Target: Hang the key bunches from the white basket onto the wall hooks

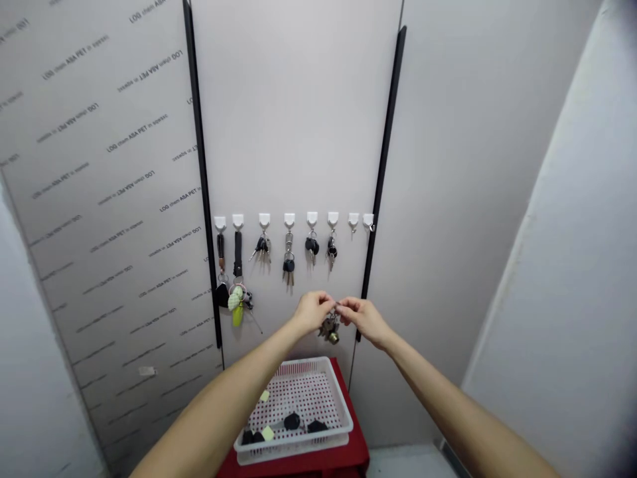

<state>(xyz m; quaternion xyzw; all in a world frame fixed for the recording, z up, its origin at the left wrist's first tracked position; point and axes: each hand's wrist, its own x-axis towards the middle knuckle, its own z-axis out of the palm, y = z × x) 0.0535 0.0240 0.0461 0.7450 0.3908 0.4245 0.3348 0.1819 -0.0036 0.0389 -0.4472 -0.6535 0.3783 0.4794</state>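
Observation:
A bunch of keys (330,328) hangs in front of the pale panel, below the row of hooks. My left hand (314,309) pinches its top from the left, and my right hand (364,317) pinches the same spot from the right. The ring between my fingertips is mostly hidden. Above, several white hooks carry keys: a key set with a lime-green tag (237,315), a black-headed bunch (288,267) and another bunch (332,251). The two hooks at the right end, one of them a white hook (353,220), hold no bunch.
Below my hands a white perforated basket (343,425) stands on a red stool or table (359,458). Black key fobs (292,421) and pale yellow squares (268,433) lie in it. Black vertical strips (382,179) edge the panel on both sides.

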